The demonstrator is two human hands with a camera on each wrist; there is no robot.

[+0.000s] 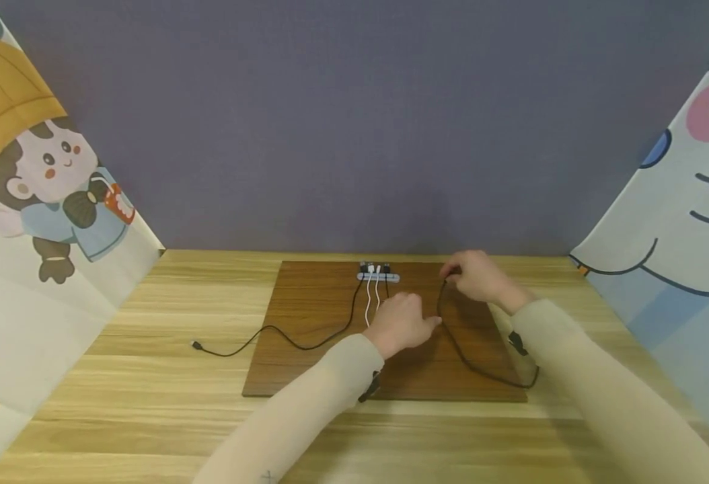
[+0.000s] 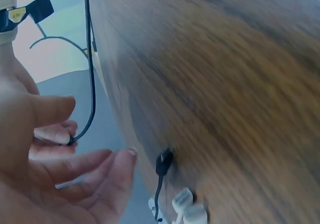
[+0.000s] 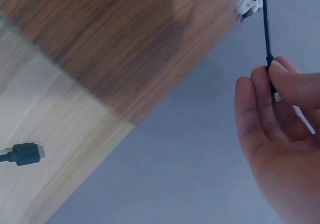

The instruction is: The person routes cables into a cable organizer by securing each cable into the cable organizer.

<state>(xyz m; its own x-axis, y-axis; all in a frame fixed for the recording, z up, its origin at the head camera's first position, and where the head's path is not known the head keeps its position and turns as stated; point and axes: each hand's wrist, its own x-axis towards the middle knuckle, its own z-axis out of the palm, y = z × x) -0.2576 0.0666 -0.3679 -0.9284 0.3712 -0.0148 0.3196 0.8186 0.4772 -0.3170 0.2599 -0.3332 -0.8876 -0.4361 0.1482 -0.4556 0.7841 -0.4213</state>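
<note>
My right hand [image 1: 478, 274] pinches one end of a black cable [image 1: 466, 363] between thumb and fingertips, above the right part of a dark brown board [image 1: 306, 302]. From there the cable curves down to the board's right front corner. In the right wrist view its metal tip [image 3: 277, 97] partly shows among the fingers. My left hand [image 1: 399, 323] hovers over the middle of the board, fingers loosely bent with nothing between them, thumb towards that cable. Just beyond is a pale cable clip [image 1: 393, 277] at the board's back edge, holding black and white cables.
Another black cable [image 1: 306, 347] runs left from the clip to a plug [image 1: 196, 345] on the light wooden table [image 1: 148, 396]. In the right wrist view a black plug [image 3: 27, 154] lies on the table. A grey wall [image 1: 354, 134] stands behind; printed panels flank both sides.
</note>
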